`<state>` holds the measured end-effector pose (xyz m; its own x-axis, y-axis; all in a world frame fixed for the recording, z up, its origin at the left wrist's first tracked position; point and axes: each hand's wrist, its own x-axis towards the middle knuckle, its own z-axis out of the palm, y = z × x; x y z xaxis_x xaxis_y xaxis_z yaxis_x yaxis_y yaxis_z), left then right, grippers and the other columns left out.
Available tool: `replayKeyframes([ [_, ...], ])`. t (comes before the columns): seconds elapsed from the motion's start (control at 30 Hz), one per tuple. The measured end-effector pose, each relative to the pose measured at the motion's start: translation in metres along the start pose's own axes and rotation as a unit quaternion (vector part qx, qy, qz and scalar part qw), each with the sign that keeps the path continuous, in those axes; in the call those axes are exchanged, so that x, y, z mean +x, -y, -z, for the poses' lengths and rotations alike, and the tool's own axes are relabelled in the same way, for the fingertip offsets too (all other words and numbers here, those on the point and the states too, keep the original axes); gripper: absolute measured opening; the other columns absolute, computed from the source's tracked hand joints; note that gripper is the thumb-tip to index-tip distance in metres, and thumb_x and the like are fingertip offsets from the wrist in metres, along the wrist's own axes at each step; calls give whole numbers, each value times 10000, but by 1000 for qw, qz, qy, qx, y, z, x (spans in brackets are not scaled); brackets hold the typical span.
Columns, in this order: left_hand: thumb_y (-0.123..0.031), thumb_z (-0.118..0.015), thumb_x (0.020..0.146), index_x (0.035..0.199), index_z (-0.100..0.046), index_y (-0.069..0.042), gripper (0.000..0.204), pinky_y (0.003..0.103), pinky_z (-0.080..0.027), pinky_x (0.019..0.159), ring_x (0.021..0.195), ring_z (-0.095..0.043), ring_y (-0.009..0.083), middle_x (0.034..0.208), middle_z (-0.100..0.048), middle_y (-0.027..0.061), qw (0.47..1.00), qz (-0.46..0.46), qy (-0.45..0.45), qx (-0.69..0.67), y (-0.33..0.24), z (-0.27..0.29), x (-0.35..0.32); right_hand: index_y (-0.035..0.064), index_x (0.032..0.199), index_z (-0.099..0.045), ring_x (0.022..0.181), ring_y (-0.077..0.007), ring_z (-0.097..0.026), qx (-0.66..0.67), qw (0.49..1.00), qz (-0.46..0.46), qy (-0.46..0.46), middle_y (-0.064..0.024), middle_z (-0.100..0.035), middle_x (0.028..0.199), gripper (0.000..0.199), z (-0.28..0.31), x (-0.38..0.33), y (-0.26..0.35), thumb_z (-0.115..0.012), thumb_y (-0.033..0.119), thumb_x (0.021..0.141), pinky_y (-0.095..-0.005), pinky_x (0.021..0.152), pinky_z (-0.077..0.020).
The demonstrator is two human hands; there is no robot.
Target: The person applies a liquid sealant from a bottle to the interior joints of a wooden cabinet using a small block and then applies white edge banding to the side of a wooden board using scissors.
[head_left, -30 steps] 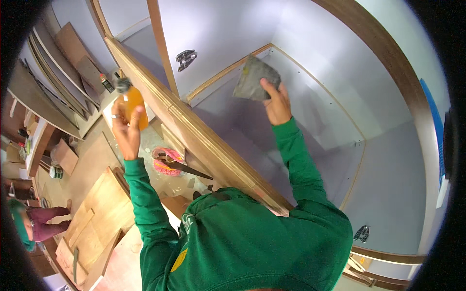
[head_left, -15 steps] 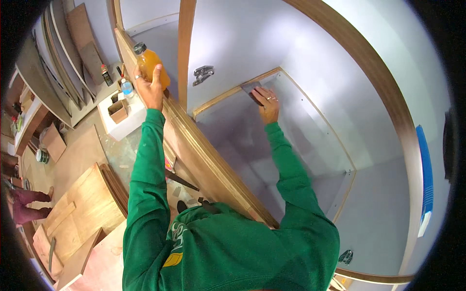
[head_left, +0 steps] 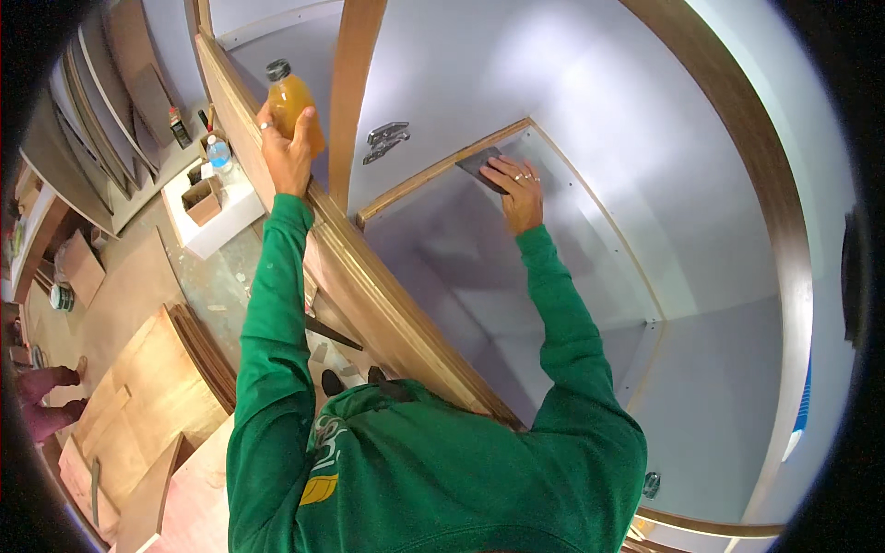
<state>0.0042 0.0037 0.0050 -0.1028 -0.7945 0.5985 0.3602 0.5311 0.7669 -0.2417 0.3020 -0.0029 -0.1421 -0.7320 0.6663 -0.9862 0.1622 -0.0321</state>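
Note:
In my left hand (head_left: 289, 158) is a clear bottle of yellow-orange liquid (head_left: 293, 101) with a dark cap. That hand's fingers wrap round the bottle, just above the long wooden edge (head_left: 378, 276) of the cabinet front. My right hand (head_left: 519, 195) has its fingers over a dark grey sheet of sandpaper (head_left: 481, 170). The sandpaper lies on the pale grey panel (head_left: 553, 221) inside the cabinet, beside the far wooden edge strip (head_left: 452, 168). Part of the sandpaper is hidden under my fingers.
A wooden upright (head_left: 354, 101) stands between my hands. Metal hinges (head_left: 385, 141) sit on the cabinet wall. To the left are a white box (head_left: 212, 221) with a water bottle (head_left: 219, 153), stacked plywood (head_left: 138, 378), leaning curved boards (head_left: 92, 120) and another person's legs (head_left: 46, 401).
My right hand has shifted slightly nearer and to the right, with the sandpaper under its fingers. My left hand keeps hold of the bottle. The whole view has shifted a little.

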Motion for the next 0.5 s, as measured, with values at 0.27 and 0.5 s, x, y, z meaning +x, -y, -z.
replayKeyframes([
  [0.27, -192, -711, 879, 1288, -459, -27, 508, 336, -499, 872, 1009, -632, 232, 1117, -644, 153, 997, -7, 2, 76, 7, -1, 1, 236, 1094, -716, 1167, -213, -581, -15, 998, 25, 54, -6, -669, 1174, 355, 0, 22, -19, -513, 45, 874, -496, 1106, -305],
  [0.5, -201, -726, 866, 1283, -454, -26, 527, 345, -510, 830, 956, -651, 242, 1087, -658, 166, 997, 10, 3, 78, 4, -1, 1, 214, 1113, -711, 1181, -238, -572, 11, 993, 41, 114, -21, -668, 1184, 395, 16, 29, -28, -507, -6, 855, -498, 1119, -289],
])
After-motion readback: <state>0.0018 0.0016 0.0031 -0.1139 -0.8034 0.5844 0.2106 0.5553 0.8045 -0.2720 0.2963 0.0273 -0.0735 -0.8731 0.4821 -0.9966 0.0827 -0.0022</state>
